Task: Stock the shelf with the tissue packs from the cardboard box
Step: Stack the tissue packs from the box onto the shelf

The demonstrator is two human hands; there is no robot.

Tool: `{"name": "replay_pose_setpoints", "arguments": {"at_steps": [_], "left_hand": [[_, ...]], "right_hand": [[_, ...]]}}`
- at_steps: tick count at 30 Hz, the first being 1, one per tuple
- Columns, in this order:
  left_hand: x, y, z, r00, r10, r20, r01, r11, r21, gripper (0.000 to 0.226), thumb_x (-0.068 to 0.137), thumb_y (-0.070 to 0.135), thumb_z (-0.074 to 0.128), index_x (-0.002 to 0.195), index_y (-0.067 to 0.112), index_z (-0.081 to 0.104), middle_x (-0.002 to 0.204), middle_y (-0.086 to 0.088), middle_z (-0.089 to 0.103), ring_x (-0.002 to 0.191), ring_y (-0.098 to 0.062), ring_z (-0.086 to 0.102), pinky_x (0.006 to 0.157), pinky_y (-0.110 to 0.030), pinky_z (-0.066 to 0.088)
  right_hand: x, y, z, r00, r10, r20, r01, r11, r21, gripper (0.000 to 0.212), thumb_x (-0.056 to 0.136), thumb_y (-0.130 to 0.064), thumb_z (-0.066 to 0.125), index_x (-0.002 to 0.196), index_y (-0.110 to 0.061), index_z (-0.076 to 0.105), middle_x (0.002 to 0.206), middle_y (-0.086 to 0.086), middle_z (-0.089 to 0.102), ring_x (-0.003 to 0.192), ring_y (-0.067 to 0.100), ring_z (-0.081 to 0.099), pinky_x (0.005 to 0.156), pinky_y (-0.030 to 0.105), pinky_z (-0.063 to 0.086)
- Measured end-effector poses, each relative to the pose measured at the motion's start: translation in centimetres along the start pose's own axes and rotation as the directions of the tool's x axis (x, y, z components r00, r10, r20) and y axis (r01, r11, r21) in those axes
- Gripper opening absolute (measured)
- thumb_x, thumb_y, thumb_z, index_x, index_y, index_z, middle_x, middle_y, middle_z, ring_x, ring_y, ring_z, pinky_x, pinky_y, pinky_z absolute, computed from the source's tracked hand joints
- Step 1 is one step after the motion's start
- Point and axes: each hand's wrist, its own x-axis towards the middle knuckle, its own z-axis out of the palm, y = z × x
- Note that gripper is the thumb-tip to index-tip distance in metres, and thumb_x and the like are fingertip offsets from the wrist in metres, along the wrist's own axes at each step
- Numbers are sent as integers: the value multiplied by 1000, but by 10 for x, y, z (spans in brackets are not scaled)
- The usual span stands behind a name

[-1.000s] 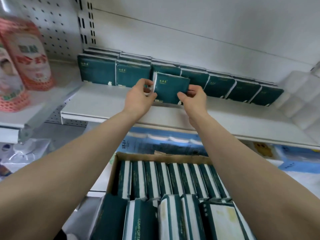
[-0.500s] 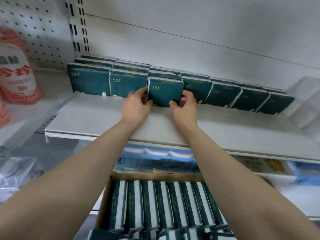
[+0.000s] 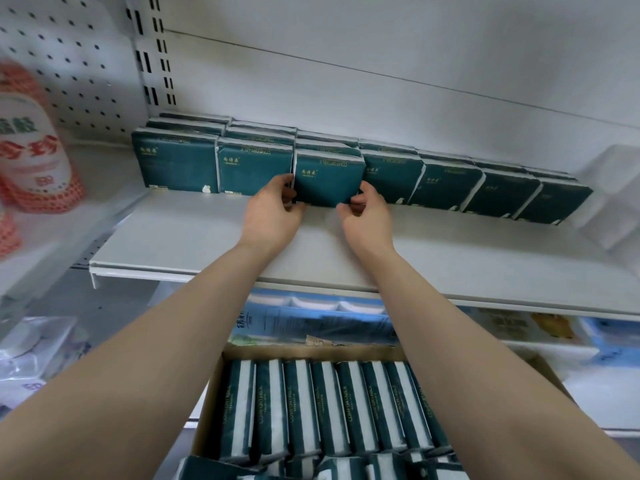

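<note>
A dark green tissue pack stands upright on the white shelf, third from the left in a front row of like packs. My left hand pinches its lower left edge, thumb under the corner. My right hand has curled fingers at its lower right corner. Below, the cardboard box holds several more green and white packs standing on edge.
Several rows of green packs line the shelf's back, against the white panel. A red and white product bag stands on the neighbouring shelf at left. Blue packages fill the shelf underneath. White wrapped rolls sit at far right.
Both hands pushed the tissue pack back and stood it upright in line with the front row. The hands have slid down to its lower corners.
</note>
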Motion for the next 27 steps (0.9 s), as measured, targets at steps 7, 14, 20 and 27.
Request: {"name": "replay_pose_setpoints", "arguments": {"at_steps": [7,14,20,27], "left_hand": [[0,-3,2,999,-37,-6,36,998,-58,44,87,13,64,128,11,48,116,-3,65,101,-16,62,88,-21,44],[-6,4,-2,1000,-15,23,15,1000,-11,39,89,12,61,127,9,53,118,-5,65,104,-18,61,88,-19,42],[-41,27,-10,996,77,-40,-81,993,-83,29,90,2,55,117,11,60,106,-2,65,99,-14,61,89,-15,44],[-122,81,9,963,192,187,-180,980,-80,23,89,8,61,110,16,65,101,2,68,93,-12,63,90,-19,48]], "right_hand": [[4,4,2,999,-12,42,14,999,-51,61,96,-21,60,151,-12,35,124,6,56,104,14,54,93,24,41],[-6,-5,-11,999,43,14,-44,999,30,68,96,-15,61,154,-15,26,116,1,55,101,12,54,91,23,42],[-49,-7,-61,998,-38,57,38,999,-8,54,95,-12,61,145,-16,43,108,1,56,100,15,56,90,27,48],[-135,-1,-138,995,-16,99,26,995,-101,42,93,-16,65,134,-21,54,109,-1,61,97,12,59,76,16,48]]}}
